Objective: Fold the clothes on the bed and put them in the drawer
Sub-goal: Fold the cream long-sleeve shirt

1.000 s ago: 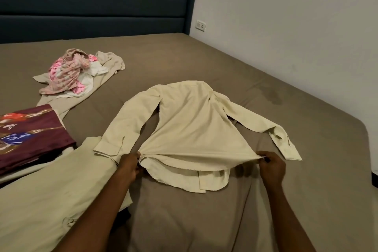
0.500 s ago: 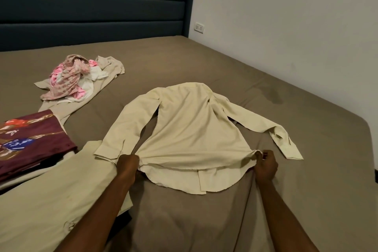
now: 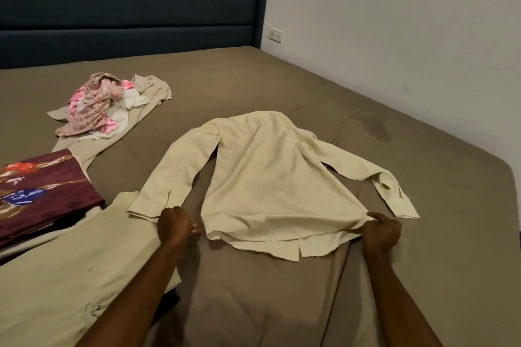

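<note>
Basically still the flattening step: both hands should pull the hem taut and level, then lay it down smooth so both sleeves can fold inward cleanly. Right hand point(image 3: 381, 231) pinches the right hem corner of the cream long-sleeved shirt point(image 3: 270, 180); left hand point(image 3: 175, 225) sits curled at the left hem corner, but whether it actually grips cloth I cannot tell. Shirt lies spread back-up mid-bed on the brown sheet point(image 3: 282, 304), sleeves splayed out, hem rumpled, fabric thin and creased

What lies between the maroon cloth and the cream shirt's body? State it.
In the head view, the cream shirt has one sleeve there, plus bare bedsheet beside the maroon cloth.
</note>
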`<control>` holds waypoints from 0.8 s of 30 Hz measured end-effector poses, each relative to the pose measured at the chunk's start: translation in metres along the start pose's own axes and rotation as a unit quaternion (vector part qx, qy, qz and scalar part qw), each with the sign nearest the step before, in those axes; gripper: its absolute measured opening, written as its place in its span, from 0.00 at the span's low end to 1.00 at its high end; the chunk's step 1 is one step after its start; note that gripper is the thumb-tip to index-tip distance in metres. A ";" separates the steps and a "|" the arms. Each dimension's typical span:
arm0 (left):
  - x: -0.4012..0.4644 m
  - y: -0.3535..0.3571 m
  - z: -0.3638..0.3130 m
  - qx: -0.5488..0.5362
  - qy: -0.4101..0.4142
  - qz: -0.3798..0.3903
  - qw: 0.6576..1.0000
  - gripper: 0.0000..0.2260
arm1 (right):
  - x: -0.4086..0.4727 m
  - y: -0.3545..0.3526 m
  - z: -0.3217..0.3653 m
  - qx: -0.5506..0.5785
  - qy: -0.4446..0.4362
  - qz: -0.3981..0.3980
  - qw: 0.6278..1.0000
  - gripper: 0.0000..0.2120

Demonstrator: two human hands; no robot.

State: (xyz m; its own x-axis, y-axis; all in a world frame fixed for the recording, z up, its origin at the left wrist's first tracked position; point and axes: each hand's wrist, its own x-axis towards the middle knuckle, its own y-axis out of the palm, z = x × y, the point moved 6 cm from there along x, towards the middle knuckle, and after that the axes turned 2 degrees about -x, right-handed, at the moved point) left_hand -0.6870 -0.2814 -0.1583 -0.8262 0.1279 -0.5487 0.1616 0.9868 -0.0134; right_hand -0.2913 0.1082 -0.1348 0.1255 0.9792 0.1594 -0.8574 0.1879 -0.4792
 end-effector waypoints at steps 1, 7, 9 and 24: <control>0.004 0.003 0.005 -0.030 -0.032 0.026 0.999 0.16 | 0.002 0.002 0.004 0.038 0.019 0.022 0.999 0.16; -0.021 0.020 0.000 0.198 0.037 0.087 0.976 0.26 | 0.007 0.017 -0.016 0.097 0.072 0.125 0.985 0.12; -0.028 0.028 0.000 0.262 0.079 0.106 0.956 0.22 | 0.013 0.016 -0.022 0.141 0.108 0.124 0.976 0.16; -0.032 0.005 0.030 0.201 0.127 0.051 0.970 0.16 | 0.000 -0.011 -0.023 0.167 0.143 0.083 0.972 0.19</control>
State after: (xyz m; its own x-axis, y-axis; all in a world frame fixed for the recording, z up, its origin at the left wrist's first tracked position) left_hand -0.6433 -0.2839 -0.1662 -0.8928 0.2946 -0.3407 0.4052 0.8557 -0.3218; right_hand -0.2706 0.1082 -0.1490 0.0644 0.9840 -0.1658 -0.9860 0.0372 -0.1623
